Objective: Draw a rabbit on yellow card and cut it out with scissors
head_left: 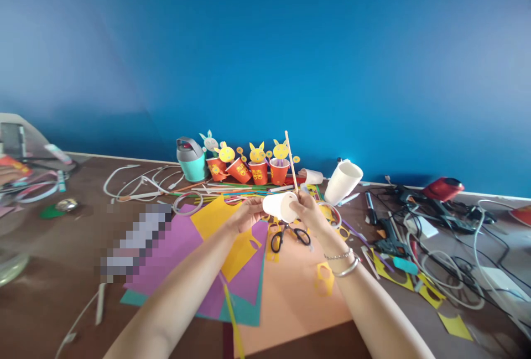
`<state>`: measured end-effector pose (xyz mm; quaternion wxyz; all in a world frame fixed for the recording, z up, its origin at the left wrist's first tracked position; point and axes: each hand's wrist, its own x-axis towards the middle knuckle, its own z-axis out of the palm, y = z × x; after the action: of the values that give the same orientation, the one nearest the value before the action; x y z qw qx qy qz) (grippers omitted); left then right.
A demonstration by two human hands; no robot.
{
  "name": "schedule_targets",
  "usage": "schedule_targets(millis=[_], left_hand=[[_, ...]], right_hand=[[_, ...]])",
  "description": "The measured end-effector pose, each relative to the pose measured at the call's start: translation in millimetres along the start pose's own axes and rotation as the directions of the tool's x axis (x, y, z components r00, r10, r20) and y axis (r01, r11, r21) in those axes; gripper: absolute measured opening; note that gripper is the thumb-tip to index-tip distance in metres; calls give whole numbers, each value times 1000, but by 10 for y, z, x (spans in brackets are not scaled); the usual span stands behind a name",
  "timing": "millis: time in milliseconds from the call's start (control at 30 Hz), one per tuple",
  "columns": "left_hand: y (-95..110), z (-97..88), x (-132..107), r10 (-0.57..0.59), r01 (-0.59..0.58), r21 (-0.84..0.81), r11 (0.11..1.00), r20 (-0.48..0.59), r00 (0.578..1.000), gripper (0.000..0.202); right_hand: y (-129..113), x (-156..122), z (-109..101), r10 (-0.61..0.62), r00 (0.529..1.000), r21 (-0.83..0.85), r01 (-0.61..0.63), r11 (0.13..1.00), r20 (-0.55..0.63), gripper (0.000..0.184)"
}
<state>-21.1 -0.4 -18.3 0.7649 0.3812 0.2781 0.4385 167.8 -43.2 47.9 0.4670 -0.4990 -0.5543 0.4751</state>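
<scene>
A white paper cup (pixel 276 205) lies on its side in the air between my two hands, its round end turned toward my right hand. My left hand (pixel 249 214) is closed around its left end. With my right hand (pixel 309 211) I grip a pale thin stick (pixel 291 157) that points up, and the fingers touch the cup's right end. A small dark spot shows on that end. Just below the cup, black-handled scissors (pixel 277 241) rest on a peach paper sheet (pixel 298 303).
Red cups (pixel 259 173) with yellow animal faces stand along the wall beside a teal container (pixel 193 162). A tall white cup stack (pixel 343 182) leans at right, near a glue gun (pixel 390 237) and tangled cables. Purple paper (pixel 166 270) and yellow paper (pixel 209 220) lie left.
</scene>
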Motion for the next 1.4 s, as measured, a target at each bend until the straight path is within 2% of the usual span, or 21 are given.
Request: schedule_targets(millis=[100, 433, 667, 933, 1400], left_hand=[[10, 4, -12, 9, -9, -2, 1000, 10, 1000, 33], [11, 35, -20, 23, -23, 5, 1000, 15, 1000, 28], [64, 91, -59, 26, -26, -6, 1000, 32, 999, 28], [71, 104, -60, -2, 4, -28, 1000, 41, 999, 33], [67, 73, -88, -57, 61, -26, 998, 115, 992, 28]], right_hand=[[-3, -10, 13, -35, 999, -20, 34, 999, -31, 16], [-116, -101, 97, -145, 983, -277, 109, 955, -114, 12], [-142, -129, 112, -171, 979, -250, 139, 958, -108, 13], [-119, -118, 111, -106, 992, -209, 89, 974, -70, 12], [-135, -145, 118, -88, 995, -187, 78, 979, -47, 13]])
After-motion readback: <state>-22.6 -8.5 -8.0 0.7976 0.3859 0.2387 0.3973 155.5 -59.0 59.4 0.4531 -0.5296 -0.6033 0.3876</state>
